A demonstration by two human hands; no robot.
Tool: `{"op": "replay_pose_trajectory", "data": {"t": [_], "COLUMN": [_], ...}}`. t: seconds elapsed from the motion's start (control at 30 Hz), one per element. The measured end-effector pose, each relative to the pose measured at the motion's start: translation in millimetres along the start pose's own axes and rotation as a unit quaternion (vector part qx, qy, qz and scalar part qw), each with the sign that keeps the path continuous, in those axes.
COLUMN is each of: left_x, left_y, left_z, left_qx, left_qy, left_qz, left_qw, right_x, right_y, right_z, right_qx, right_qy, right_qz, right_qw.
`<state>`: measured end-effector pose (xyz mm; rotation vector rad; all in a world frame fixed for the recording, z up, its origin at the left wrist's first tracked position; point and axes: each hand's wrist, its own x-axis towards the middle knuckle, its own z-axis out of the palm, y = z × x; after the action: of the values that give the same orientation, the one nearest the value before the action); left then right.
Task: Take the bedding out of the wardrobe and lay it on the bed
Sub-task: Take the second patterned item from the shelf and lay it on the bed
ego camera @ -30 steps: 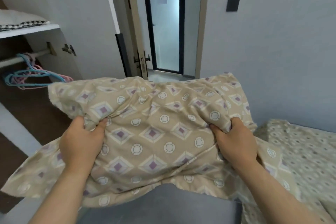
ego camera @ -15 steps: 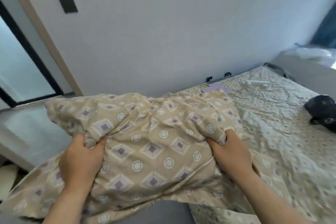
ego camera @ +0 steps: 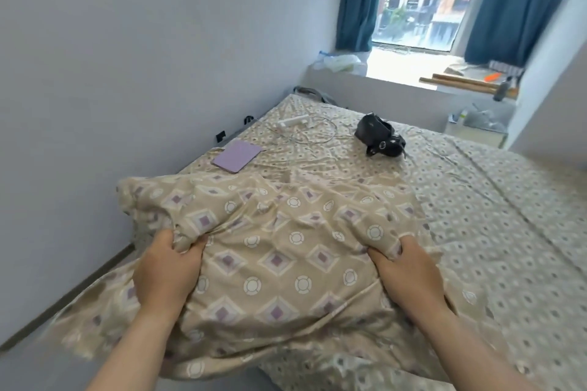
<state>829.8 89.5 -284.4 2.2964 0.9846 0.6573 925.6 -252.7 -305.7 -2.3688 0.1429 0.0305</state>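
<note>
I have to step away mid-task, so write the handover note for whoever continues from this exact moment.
Left hand: shut on the patterned bedding, gripping a bunch of fabric near its left side.
Right hand: shut on the same bedding, near its right side.
Bedding: out of the wardrobe, held up over the near end of the bed, loose edges hanging down.
On the bed already: a purple notebook, a black bag, a white power strip with cable.
Done: bedding taken out and carried to the bed.
Left: lower it, release, spread it flat; probably clear those items first.
</note>
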Motion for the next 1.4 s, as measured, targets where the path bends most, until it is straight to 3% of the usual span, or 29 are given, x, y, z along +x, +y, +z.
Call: {"op": "replay_pose_trajectory", "data": {"t": [0.43,0.87,1.4], "left_x": [67.5,119.2,189.4], "left_y": [103.4,106.9,97.2], "left_z": [175.3,336.0,532.0], "left_qx": [0.011,0.024,-0.033], "left_qy": [-0.114,-0.271,-0.275], "left_qz": [0.098,0.146,0.172], "left_qw": [0.989,0.951,0.945], "right_x": [101.8,143.8,294.2], "right_y": [75.7,114.6,200.7], "right_z": [-15.2,44.1,152.0], "right_qx": [0.002,-0.008,-0.017], "right_qy": [0.067,0.089,0.131], "right_qz": [0.139,0.296,0.264], "right_qw": [0.988,0.951,0.955]}}
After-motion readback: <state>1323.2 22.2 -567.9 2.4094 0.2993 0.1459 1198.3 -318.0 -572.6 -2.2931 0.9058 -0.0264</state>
